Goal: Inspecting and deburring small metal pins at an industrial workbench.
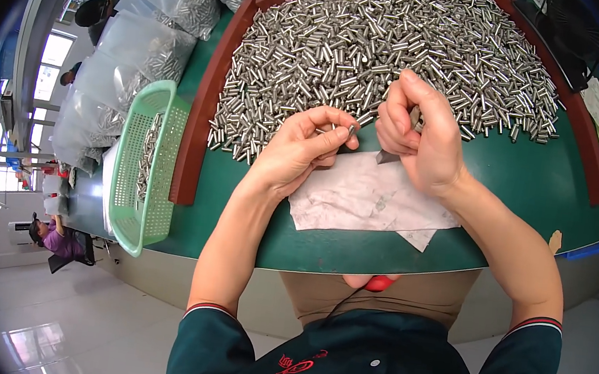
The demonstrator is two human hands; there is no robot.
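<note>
While I watch from a distance, I see two bare hands working above a white cloth [364,205], which is soft, wrinkled and marked with grey smudges. Over the upper left corner of the cloth, the left hand [296,150] pinches a small metal pin [352,129] between narrow fingertips; only its round end shows. Over the upper right part of the cloth, the right hand [426,142] has its fingers curled around a grey piece [387,157], whose pointed corner comes out below them. I cannot tell if these fingertips also hold a pin. Just beyond the cloth spreads a heap of pins [404,44], smooth, shiny and cylindrical. To the left of the cloth stands a straight red-brown rail [196,138], and farther left a pale green perforated plastic basket [158,204] with some pins inside. Under the cloth lies a smooth green tabletop [236,228].
</note>
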